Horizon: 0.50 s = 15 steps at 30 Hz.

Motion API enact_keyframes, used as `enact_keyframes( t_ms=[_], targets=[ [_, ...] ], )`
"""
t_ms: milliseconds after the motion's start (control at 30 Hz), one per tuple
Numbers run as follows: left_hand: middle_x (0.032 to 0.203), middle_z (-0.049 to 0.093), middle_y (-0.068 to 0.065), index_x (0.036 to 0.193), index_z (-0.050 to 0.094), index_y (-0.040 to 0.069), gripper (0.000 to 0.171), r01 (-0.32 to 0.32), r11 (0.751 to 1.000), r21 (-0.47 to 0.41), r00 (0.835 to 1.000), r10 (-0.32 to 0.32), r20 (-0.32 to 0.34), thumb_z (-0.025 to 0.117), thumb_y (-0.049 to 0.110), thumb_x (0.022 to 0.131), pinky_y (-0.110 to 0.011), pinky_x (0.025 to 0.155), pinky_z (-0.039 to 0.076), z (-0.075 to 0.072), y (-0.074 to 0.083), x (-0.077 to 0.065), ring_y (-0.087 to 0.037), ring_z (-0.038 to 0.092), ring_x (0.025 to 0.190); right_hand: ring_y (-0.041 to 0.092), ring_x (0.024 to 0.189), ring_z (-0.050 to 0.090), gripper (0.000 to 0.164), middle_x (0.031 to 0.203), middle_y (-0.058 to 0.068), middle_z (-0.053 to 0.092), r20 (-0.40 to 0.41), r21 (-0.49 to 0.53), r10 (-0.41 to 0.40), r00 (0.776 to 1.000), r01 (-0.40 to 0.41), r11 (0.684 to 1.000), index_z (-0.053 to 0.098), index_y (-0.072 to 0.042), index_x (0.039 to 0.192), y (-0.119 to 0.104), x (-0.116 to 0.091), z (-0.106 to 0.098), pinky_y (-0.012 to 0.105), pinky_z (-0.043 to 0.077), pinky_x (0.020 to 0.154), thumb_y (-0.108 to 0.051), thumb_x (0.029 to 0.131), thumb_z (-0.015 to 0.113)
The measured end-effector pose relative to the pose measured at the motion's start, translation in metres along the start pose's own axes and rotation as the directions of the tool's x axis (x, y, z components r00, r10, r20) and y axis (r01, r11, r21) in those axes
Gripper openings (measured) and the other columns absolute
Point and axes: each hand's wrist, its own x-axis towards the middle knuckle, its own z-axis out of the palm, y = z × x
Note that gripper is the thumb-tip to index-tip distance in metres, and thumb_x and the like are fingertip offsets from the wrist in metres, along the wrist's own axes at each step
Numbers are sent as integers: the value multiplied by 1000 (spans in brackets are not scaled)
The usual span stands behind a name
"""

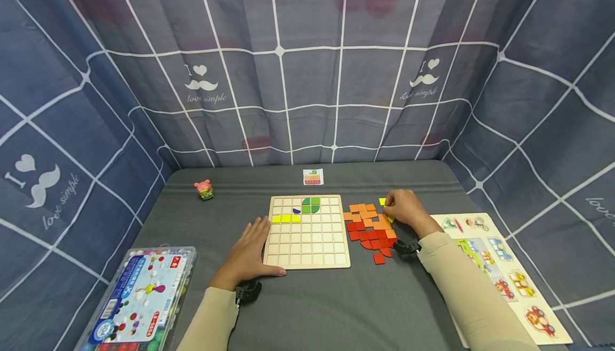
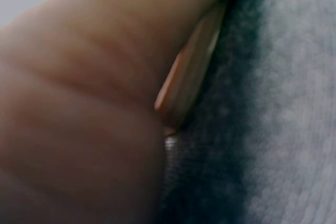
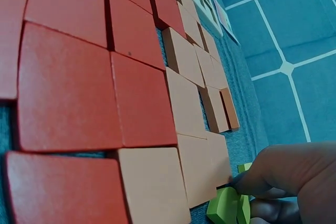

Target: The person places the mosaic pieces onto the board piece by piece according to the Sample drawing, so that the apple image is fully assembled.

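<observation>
A wooden grid board (image 1: pixel 307 244) lies in the middle of the table. Yellow square tiles (image 1: pixel 285 218), a small blue piece (image 1: pixel 296 211) and green tiles (image 1: pixel 315 201) sit in its upper cells. My left hand (image 1: pixel 247 252) rests against the board's left edge, fingers straight and thumb by the lower corner. In the left wrist view, the hand covers most of the board's edge (image 2: pixel 191 72). My right hand (image 1: pixel 405 208) reaches down behind the orange tiles, its fingertips pinching a yellow tile (image 3: pixel 243 209), which looks greenish in the right wrist view. Another yellow tile (image 1: pixel 382 201) lies beside the fingers.
Orange tiles (image 1: pixel 362 215) and red tiles (image 1: pixel 377 243) lie right of the board. A small pattern card (image 1: pixel 313 177) is behind it. A pig figurine (image 1: pixel 204 189) stands back left, a plastic case (image 1: pixel 139 297) front left. A picture puzzle board (image 1: pixel 480 222) lies under the right forearm.
</observation>
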Motion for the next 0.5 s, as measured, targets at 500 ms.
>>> enact_keyframes(
  t_ms=[500],
  targets=[
    [171,19,-19,166,19,-4,152,5,1000,6,1000,-5,6,77,90,62,-49,128,8,0,0,0,-33,11,159,26,77,61,12,82,6,68,-62,37,17,998,-15,999,72,-5,86,0,0,4,43,54,71,-9,84,83]
  ],
)
